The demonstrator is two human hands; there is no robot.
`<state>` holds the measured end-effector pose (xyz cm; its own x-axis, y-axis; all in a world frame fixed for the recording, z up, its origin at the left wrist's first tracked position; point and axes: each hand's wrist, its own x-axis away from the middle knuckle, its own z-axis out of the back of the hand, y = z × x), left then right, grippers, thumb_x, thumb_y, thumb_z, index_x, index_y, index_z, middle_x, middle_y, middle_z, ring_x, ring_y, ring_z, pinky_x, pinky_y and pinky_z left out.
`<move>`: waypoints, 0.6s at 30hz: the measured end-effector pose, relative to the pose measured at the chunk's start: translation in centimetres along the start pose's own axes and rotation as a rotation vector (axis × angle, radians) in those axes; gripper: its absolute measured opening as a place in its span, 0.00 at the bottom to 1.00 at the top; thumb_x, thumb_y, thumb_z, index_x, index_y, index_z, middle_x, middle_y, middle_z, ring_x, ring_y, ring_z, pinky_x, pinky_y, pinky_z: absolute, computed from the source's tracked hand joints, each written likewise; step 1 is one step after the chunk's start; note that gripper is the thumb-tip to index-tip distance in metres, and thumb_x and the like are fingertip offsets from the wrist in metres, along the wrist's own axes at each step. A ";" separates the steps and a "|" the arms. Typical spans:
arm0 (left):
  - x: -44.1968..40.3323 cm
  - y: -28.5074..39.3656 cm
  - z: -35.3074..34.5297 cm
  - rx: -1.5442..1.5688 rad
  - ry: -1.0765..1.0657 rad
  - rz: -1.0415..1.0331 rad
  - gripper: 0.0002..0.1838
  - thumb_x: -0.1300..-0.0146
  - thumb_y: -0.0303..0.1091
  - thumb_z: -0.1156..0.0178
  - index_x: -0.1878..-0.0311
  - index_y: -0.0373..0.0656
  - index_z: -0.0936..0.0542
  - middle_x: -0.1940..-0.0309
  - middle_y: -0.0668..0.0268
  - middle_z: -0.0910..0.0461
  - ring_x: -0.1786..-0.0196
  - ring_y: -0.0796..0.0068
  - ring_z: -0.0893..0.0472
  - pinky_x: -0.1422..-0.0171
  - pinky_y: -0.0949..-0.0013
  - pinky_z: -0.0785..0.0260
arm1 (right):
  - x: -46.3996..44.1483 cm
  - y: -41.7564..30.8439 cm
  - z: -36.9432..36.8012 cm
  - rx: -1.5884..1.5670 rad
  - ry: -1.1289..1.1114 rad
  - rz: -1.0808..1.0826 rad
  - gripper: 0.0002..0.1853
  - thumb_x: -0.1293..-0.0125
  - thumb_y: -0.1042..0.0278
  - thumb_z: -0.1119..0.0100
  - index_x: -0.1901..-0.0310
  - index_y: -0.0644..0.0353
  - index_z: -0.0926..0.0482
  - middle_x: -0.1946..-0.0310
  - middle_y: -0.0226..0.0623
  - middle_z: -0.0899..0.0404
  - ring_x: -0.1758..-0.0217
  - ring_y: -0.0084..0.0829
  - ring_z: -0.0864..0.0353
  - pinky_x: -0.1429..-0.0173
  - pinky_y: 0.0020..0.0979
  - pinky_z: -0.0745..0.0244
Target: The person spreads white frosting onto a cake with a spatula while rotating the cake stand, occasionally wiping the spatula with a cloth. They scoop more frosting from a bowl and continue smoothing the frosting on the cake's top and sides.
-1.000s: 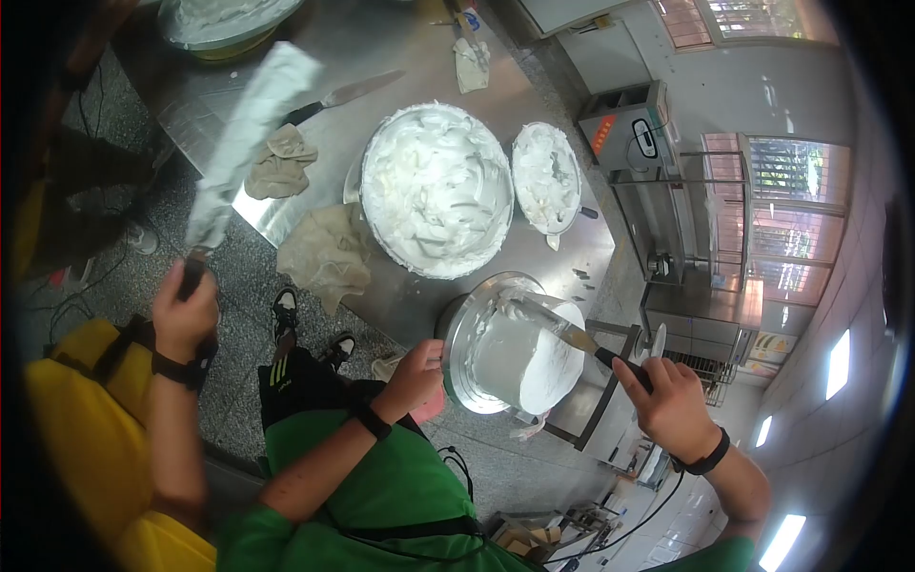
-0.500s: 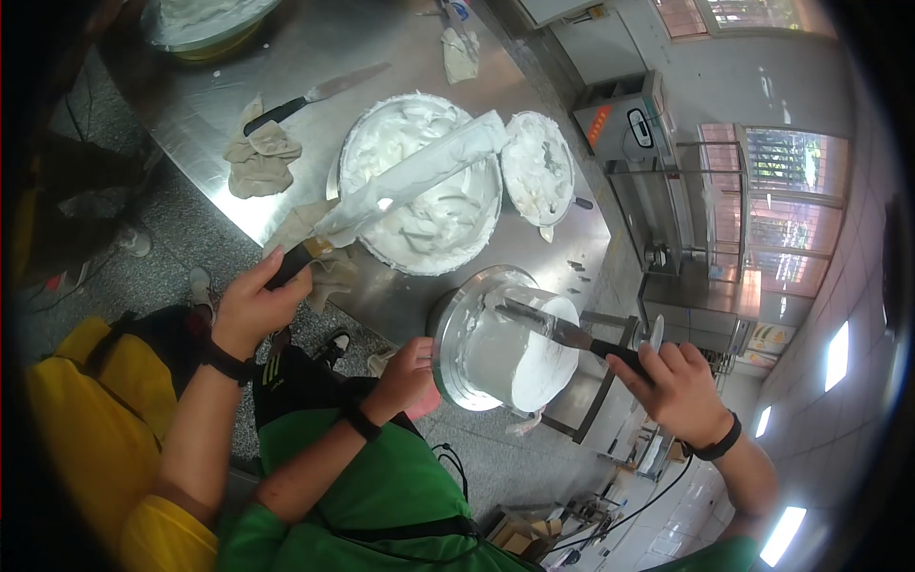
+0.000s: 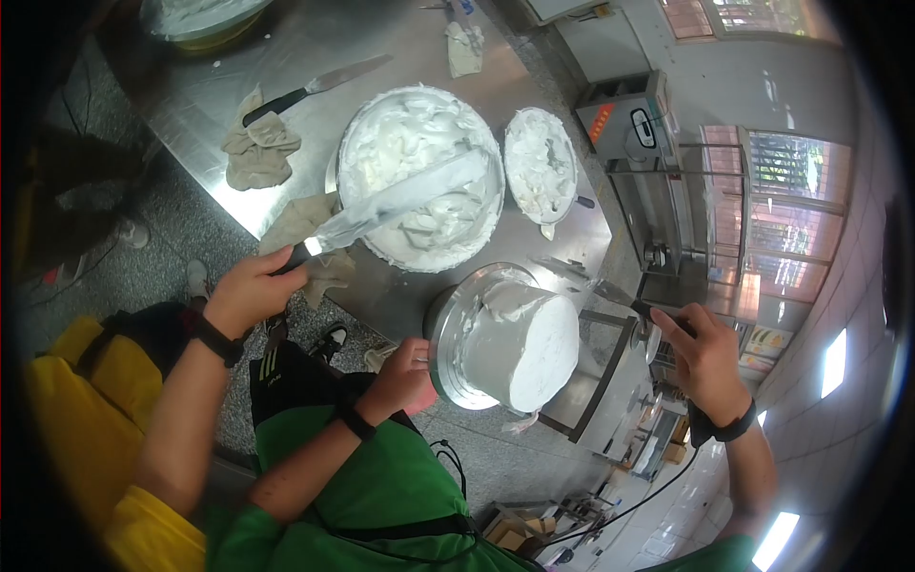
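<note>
A tall cake (image 3: 519,348) coated in white cream stands on a metal cake turntable (image 3: 446,357). My left hand (image 3: 408,377) is at the turntable's near rim, with its fingers curled against the edge. Right of the cake, my right hand (image 3: 710,357) grips the dark handle of an icing spatula (image 3: 610,291). The blade is apart from the cake and points toward the table. Beyond the turntable is a large bowl of white cream (image 3: 410,143). A co-worker's hand (image 3: 253,296) holds another cream-smeared spatula (image 3: 410,195) over that bowl.
A smaller bowl of cream (image 3: 540,162) stands beside the large one. A spare spatula (image 3: 305,92) and crumpled cloths (image 3: 259,153) lie on the steel table (image 3: 205,105). Another turntable (image 3: 205,24) is at the far corner. The co-worker's yellow sleeve (image 3: 157,529) is close on my left.
My right hand has moved right, taking the spatula off the cake's side. The co-worker's spatula has dropped closer to the cream in the large bowl. My left hand stays at the rim.
</note>
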<state>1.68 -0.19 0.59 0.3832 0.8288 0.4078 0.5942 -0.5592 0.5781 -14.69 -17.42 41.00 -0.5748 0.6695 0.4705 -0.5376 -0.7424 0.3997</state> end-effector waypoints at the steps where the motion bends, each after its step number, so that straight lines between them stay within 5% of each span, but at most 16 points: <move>1: 0.0 -0.1 0.0 0.003 0.005 0.000 0.26 0.41 0.12 0.51 0.37 0.36 0.31 0.40 0.52 0.25 0.36 0.61 0.22 0.30 0.59 0.29 | 0.0 -0.1 0.2 -0.044 0.024 -0.037 0.33 0.56 0.80 0.36 0.42 0.53 0.16 0.66 0.36 0.29 0.65 0.38 0.23 0.63 0.38 0.25; 18: -0.2 0.1 -0.6 -0.093 0.064 -0.090 0.26 0.39 0.15 0.49 0.36 0.33 0.32 0.39 0.50 0.23 0.36 0.60 0.22 0.30 0.60 0.29 | -0.5 -5.3 1.1 -0.030 -0.179 0.140 0.32 0.52 0.76 0.38 0.39 0.60 0.19 0.69 0.34 0.31 0.70 0.32 0.24 0.69 0.35 0.27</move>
<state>1.23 -0.45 0.97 0.2835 0.8742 0.3941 0.5546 -0.4848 0.6763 -10.88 -13.82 39.48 -0.5283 0.5432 0.6526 -0.4801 -0.8250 0.2981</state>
